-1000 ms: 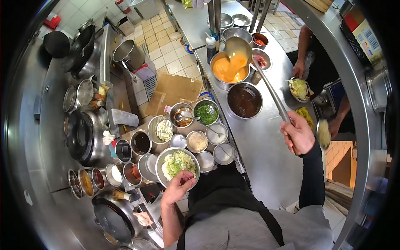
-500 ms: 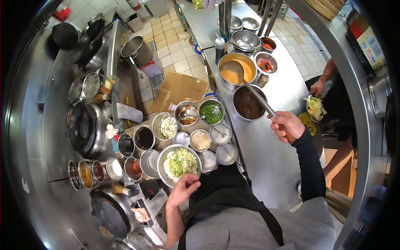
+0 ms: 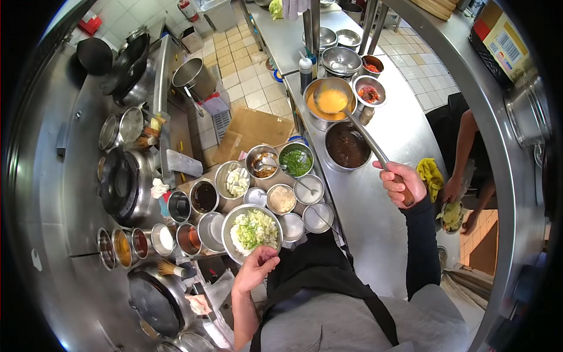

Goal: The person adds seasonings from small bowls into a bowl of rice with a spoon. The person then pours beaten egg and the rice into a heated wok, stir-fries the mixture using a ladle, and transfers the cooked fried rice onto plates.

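Observation:
My right hand (image 3: 406, 186) is wrapped around the wooden grip of a long-handled ladle (image 3: 372, 141). The ladle's bowl holds yellow-orange liquid like beaten egg and hangs over a steel pot (image 3: 314, 111) of the same liquid. My left hand (image 3: 258, 268) is closed at the near rim of a steel bowl (image 3: 227, 249); its fingertips are partly hidden. White rice topped with chopped green leaves (image 3: 255, 229) fills that bowl. Close to the ladle's handle stands a pot of dark brown liquid (image 3: 348, 145).
Several seasoning tins surround the rice bowl, including chopped greens (image 3: 295, 160) and dark sauce (image 3: 203, 195). Woks (image 3: 120, 182) line the stove at left. A yellow cloth (image 3: 431, 176) lies at the counter's right edge. Another person's hand (image 3: 453, 189) holds a bowl of leaves beyond it.
The ladle has risen from inside the egg pot and now carries liquid; my right hand stays around its handle. My left hand has hardly moved. The other person's bowl has moved lower in view.

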`<action>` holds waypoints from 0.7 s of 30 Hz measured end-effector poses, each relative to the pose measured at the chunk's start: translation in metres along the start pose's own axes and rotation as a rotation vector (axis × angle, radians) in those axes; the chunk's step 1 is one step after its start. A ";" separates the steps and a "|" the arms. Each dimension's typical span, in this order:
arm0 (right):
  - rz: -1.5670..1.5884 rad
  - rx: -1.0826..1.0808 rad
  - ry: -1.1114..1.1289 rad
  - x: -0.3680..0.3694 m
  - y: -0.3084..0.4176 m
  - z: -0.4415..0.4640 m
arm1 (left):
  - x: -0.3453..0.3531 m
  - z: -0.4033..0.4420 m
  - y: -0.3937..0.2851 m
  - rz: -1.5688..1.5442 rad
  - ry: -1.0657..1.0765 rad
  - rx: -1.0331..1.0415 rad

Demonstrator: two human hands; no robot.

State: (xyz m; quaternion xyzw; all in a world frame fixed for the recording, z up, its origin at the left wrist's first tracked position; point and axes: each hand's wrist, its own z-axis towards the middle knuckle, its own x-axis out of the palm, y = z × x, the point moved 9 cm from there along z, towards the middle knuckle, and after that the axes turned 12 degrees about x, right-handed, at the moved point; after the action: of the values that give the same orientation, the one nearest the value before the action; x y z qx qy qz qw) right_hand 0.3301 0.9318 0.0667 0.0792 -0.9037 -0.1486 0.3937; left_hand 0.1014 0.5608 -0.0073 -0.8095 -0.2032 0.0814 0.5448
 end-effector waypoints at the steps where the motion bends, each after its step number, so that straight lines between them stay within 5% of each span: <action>1: -0.007 -0.013 0.016 0.001 0.000 0.000 | 0.000 -0.002 -0.001 0.003 -0.004 -0.003; 21: 0.365 0.150 0.340 0.067 -0.030 0.012 | 0.006 -0.025 0.011 -0.051 -0.007 0.036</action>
State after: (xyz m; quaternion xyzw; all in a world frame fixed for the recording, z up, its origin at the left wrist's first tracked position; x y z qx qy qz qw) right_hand 0.2772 0.8882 0.0950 -0.0325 -0.8323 0.0078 0.5533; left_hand 0.1185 0.5382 -0.0067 -0.7938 -0.2241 0.0739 0.5606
